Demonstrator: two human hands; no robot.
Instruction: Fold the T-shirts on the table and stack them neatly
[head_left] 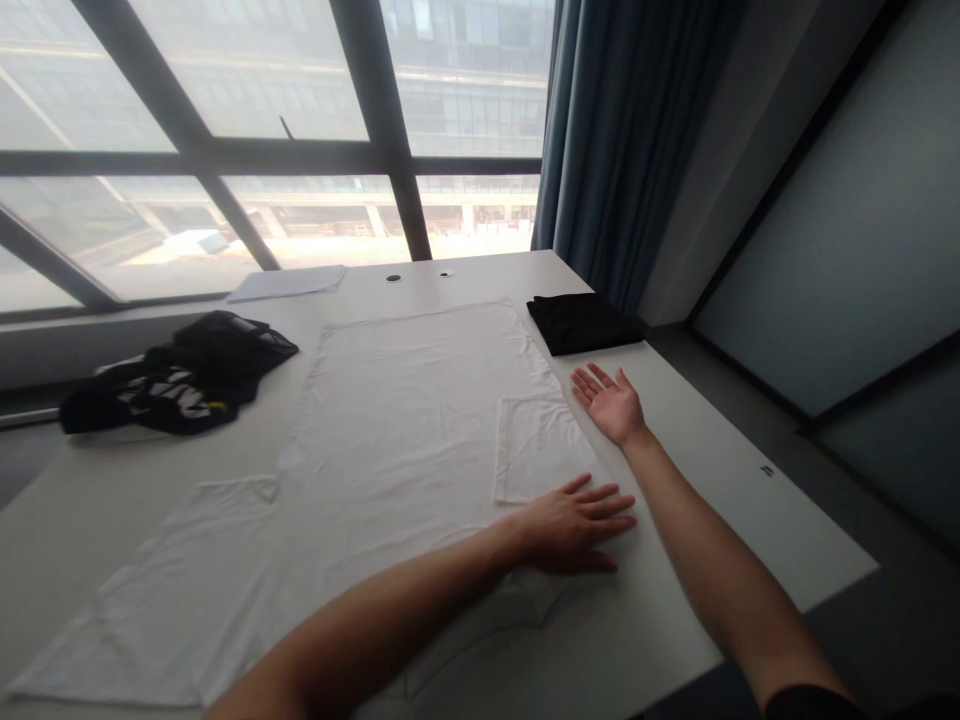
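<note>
A white T-shirt [397, 430] lies spread on the white table, its hem toward the window. The right-hand sleeve [536, 445] is folded inward over the body, while the other sleeve [172, 590] stretches out toward the lower left. My left hand [577, 525] rests palm down near the shirt's shoulder, fingers spread, with its forearm crossing over the collar area. Just beyond the folded side, my right hand [611, 403] is palm up beside the shirt edge, fingers extended and holding nothing. Part of the neckline is hidden under my left forearm.
A folded black cloth [583, 322] lies at the table's far right. Crumpled dark clothing [184, 375] is heaped at the left. White sheets [286, 284] lie by the window, near two cable holes. A blue curtain [611, 150] hangs behind the table's right corner.
</note>
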